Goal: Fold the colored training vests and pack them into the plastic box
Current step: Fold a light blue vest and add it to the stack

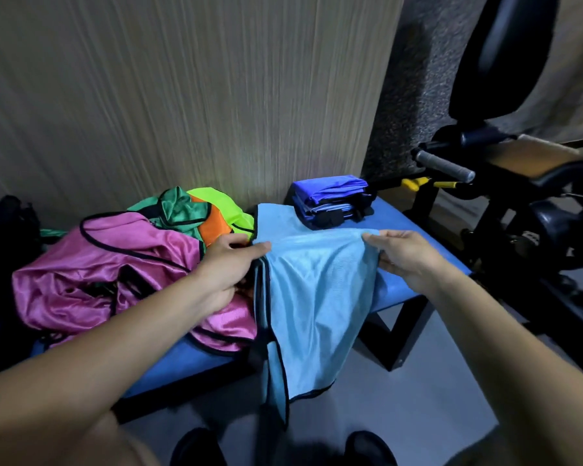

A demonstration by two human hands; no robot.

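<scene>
Both the left hand [228,260] and right hand [406,253] pinch the light-blue vest [317,290]; I think its corners should meet evenly before creasing.

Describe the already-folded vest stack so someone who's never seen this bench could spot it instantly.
Start at the blue padded bench against the wood-grain wall; follow it to its far right end, next to the black gym machine. The folded stack sits there, just beyond the light blue vest held by both hands. It is the only neat, flat, deep-blue pile; the pink, green, orange and neon vests lie crumpled on the left.
</scene>
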